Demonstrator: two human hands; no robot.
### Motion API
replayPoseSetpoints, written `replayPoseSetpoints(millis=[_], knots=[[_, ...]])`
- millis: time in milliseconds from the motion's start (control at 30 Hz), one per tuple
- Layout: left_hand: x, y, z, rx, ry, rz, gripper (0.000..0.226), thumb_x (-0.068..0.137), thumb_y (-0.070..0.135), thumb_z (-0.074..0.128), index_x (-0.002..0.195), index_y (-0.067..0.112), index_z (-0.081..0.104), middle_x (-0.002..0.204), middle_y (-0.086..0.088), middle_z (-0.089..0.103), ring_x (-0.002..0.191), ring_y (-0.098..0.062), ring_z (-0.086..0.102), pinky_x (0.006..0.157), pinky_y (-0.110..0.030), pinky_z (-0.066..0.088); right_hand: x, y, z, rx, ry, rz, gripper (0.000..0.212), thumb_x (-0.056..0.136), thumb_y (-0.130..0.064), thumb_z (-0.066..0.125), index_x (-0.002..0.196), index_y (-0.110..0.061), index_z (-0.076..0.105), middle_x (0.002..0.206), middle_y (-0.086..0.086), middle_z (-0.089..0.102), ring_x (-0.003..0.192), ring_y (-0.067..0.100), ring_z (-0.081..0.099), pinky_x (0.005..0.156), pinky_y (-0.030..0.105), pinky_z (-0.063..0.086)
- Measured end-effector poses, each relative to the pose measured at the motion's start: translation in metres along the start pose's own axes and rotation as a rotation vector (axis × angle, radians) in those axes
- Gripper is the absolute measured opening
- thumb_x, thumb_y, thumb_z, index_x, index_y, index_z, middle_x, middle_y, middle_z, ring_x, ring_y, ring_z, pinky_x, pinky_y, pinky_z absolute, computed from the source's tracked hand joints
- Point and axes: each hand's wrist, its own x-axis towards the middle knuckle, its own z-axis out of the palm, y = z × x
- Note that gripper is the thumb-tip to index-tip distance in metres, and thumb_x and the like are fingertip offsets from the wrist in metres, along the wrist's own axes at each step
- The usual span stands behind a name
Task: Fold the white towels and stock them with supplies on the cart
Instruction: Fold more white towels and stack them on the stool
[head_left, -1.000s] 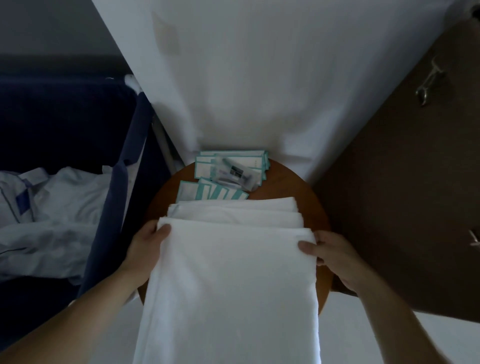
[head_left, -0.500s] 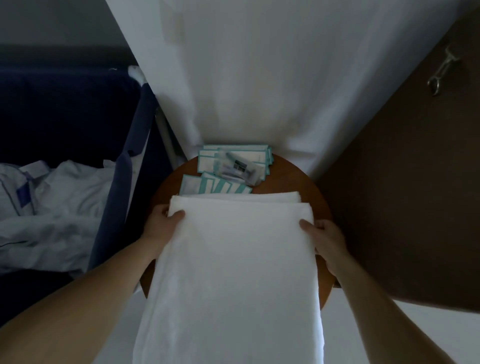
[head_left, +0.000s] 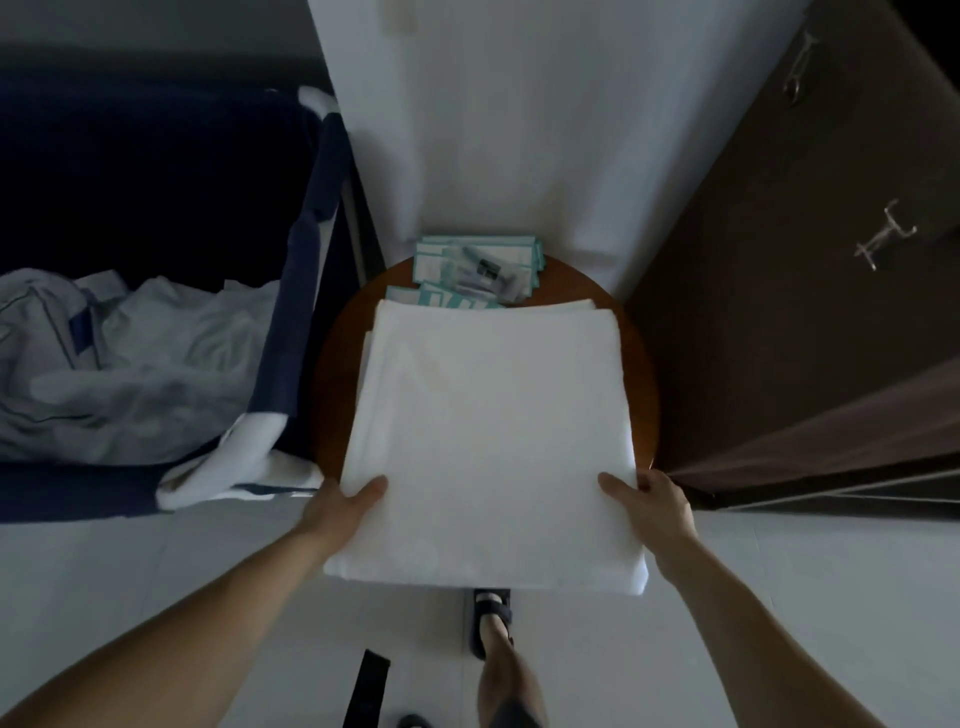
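Thumb-over grip, left hand (head_left: 347, 501), right hand (head_left: 655, 500), holding folded towel (head_left: 493, 415)

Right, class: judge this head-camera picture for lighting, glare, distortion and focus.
Head view: dim, flat light with no glare; the folded white cloth towel is brightest, the dark blue fabric laundry bin nearly black; the wide-angle lens splays the brown wooden door outward; the teal-edged paper packets look soft, the left hand and right hand fairly sharp.
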Motion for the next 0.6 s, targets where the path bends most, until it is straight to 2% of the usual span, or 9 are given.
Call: replayPoseSetpoints(millis=[100, 167, 267, 300, 433, 500, 600], knots=[[-0.009, -0.005, -0.001, 0.024, -0.016, -0.006, 0.076, 0.089, 0.058, 0.059, 0.143, 0.006, 0.043, 0.139, -0.012, 0.054, 0.122, -0.032, 0.054, 0.094, -0.035, 0.044, -0.015, 0.015, 0.004, -0.045, 0.080, 0.012, 0.031, 0.082, -0.040, 0.074, 0.097, -0.016, 0.061, 0.086, -0.003, 0.062, 0.075, 0.018, 0.059, 0.066, 0.035, 0.049], [-0.013, -0.008, -0.001, 0.005, -0.030, -0.030, 0.079, 0.089, 0.061, 0.058, 0.144, 0.008, 0.041, 0.140, -0.010, 0.053, 0.119, -0.030, 0.053, 0.088, -0.033, 0.040, -0.020, 0.023, 0.008, -0.038, 0.098, 0.026, 0.036, 0.081, -0.042, 0.074, 0.098, -0.012, 0.064, 0.087, 0.000, 0.063, 0.074, 0.018, 0.058, 0.059, 0.030, 0.043], [-0.014, -0.015, -0.001, -0.088, -0.060, -0.065, 0.079, 0.087, 0.063, 0.059, 0.143, 0.009, 0.043, 0.137, -0.010, 0.055, 0.114, -0.030, 0.056, 0.095, -0.040, 0.045, -0.022, 0.032, 0.013, 0.010, 0.099, 0.040, 0.038, 0.077, -0.046, 0.075, 0.082, -0.009, 0.067, 0.090, 0.009, 0.068, 0.074, 0.024, 0.061, 0.060, 0.031, 0.048], [-0.014, -0.016, -0.001, -0.092, -0.055, -0.069, 0.079, 0.087, 0.063, 0.059, 0.141, 0.008, 0.045, 0.135, -0.010, 0.057, 0.111, -0.030, 0.057, 0.096, -0.041, 0.046, -0.022, 0.033, 0.014, 0.018, 0.091, 0.055, 0.042, 0.077, -0.048, 0.075, 0.086, -0.008, 0.067, 0.092, 0.010, 0.068, 0.075, 0.024, 0.062, 0.061, 0.031, 0.049], [-0.019, -0.009, 0.001, 0.021, 0.029, -0.062, 0.078, 0.086, 0.064, 0.059, 0.134, 0.002, 0.050, 0.123, -0.012, 0.059, 0.094, -0.028, 0.053, 0.082, -0.037, 0.042, -0.021, 0.028, 0.012, 0.017, 0.026, 0.155, 0.065, 0.071, -0.058, 0.076, 0.111, -0.009, 0.057, 0.100, 0.008, 0.064, 0.087, 0.027, 0.063, 0.064, 0.034, 0.052], [-0.019, -0.005, -0.001, -0.010, 0.037, -0.066, 0.079, 0.084, 0.063, 0.063, 0.133, 0.003, 0.050, 0.125, -0.013, 0.059, 0.095, -0.029, 0.054, 0.083, -0.039, 0.044, -0.019, 0.023, 0.008, 0.010, 0.009, 0.178, 0.070, 0.069, -0.058, 0.077, 0.114, -0.009, 0.055, 0.100, 0.006, 0.063, 0.087, 0.026, 0.062, 0.064, 0.035, 0.052], [-0.018, 0.004, -0.011, -0.204, -0.068, -0.135, 0.076, 0.078, 0.052, 0.077, 0.132, 0.006, 0.049, 0.123, -0.011, 0.062, 0.102, -0.031, 0.060, 0.090, -0.044, 0.050, -0.014, 0.013, 0.007, 0.103, -0.061, 0.216, 0.066, 0.069, -0.051, 0.083, 0.113, -0.008, 0.058, 0.095, 0.004, 0.061, 0.081, 0.022, 0.060, 0.066, 0.036, 0.049]])
